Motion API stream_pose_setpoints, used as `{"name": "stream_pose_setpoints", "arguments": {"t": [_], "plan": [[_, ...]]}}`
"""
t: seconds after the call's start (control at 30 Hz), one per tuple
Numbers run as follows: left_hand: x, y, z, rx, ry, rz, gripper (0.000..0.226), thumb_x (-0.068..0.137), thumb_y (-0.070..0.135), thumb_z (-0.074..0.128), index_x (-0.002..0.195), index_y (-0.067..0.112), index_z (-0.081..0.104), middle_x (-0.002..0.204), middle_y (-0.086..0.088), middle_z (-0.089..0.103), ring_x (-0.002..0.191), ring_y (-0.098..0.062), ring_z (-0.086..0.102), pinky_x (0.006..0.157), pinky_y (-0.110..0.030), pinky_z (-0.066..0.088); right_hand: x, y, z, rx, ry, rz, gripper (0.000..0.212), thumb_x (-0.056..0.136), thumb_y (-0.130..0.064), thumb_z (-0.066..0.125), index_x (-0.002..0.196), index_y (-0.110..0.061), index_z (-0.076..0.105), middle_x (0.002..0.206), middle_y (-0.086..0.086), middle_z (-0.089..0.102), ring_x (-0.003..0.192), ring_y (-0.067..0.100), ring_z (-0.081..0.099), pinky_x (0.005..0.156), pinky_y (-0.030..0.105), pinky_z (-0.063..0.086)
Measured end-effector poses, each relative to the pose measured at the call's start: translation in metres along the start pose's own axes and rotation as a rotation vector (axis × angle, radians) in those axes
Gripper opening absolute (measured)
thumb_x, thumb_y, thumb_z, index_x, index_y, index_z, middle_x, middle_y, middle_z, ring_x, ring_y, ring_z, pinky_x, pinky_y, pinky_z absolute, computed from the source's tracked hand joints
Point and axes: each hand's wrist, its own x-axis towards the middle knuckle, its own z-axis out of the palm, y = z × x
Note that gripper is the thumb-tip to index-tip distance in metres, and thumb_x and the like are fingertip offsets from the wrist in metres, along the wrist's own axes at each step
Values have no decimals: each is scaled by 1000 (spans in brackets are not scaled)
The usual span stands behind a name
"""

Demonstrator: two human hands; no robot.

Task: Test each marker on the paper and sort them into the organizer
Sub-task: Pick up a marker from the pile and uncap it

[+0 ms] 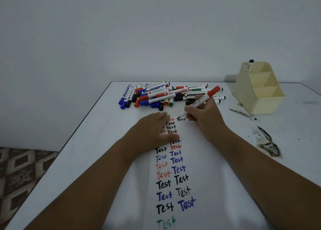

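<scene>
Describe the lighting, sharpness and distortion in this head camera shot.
Head view: dim, flat, bluish light, no glare, only a soft shadow behind the organizer; wide-angle lens flares the forearms and table edges outward; the marker in the right hand and the far pile read fairly sharp, while the paper goes soft toward the bottom, its green "Test" smeared.

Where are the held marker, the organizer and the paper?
held marker (199, 103), head view, on its white barrel.
organizer (250, 97), head view, on its cream side wall.
paper (205, 160), head view, on a bare patch.

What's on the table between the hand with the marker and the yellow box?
In the head view, only bare white table lies between the right hand and the cream organizer, with a dark scuff nearby.
</scene>
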Motion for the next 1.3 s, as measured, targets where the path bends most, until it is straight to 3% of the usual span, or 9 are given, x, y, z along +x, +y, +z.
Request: {"name": "stream_pose_setpoints", "arguments": {"t": [0.17, 0.43, 0.63, 0.87, 1.03, 1.17, 1.3], "plan": [[1, 1, -1, -3, -9, 3, 97, 77, 84, 39, 154, 27, 21, 161, 8, 16, 146, -10, 16, 116, -34, 17, 4, 7, 0, -139, -6, -12, 35, 88, -17, 76, 111, 1, 56, 82, 15, 73, 64, 20, 70, 63, 28, 59], [-3, 4, -4, -13, -21, -9, 96, 78, 81, 42, 154, 27, 20, 161, 8, 15, 147, -10, 15, 116, -33, 17, -3, 3, 5, -234, -11, -27, 37, 89, -18, 74, 114, -9, 49, 89, 14, 71, 66, 15, 67, 64, 24, 58], [-2, 4, -3, 3, -16, -4, 96, 78, 82, 41, 154, 27, 20, 161, 8, 16, 146, -10, 15, 116, -33, 18, -5, 1, 5, -271, -21, -14, 35, 87, -14, 74, 111, -12, 49, 95, 20, 68, 64, 16, 62, 63, 27, 57], [0, 2, -1, 13, -14, 2, 96, 78, 83, 40, 154, 27, 19, 161, 8, 16, 146, -11, 16, 116, -32, 18, -5, 3, 5, -246, -1, -48, 38, 87, -18, 75, 113, -8, 50, 91, 16, 72, 69, 19, 69, 68, 30, 62], [-1, 3, -1, 7, -21, -8, 96, 78, 82, 41, 154, 28, 19, 161, 8, 15, 147, -11, 15, 116, -34, 18, -4, 5, 7, -301, -20, -106, 30, 87, -19, 74, 107, -17, 52, 87, 8, 71, 65, 13, 69, 71, 33, 62], [-1, 2, -1, 3, -20, -7, 97, 77, 84, 39, 154, 28, 20, 161, 8, 15, 147, -11, 15, 117, -35, 18, -1, 8, 7, -406, 51, -124, 32, 88, -21, 73, 109, -18, 49, 92, 10, 66, 77, 21, 69, 72, 33, 61], [0, 1, 0, 15, -18, -11, 97, 77, 85, 38, 154, 28, 20, 161, 9, 16, 146, -11, 16, 117, -35, 19, -3, 7, 5, -328, 37, -116, 32, 87, -21, 74, 106, -17, 49, 91, 12, 69, 66, 14, 68, 67, 34, 62]]}}
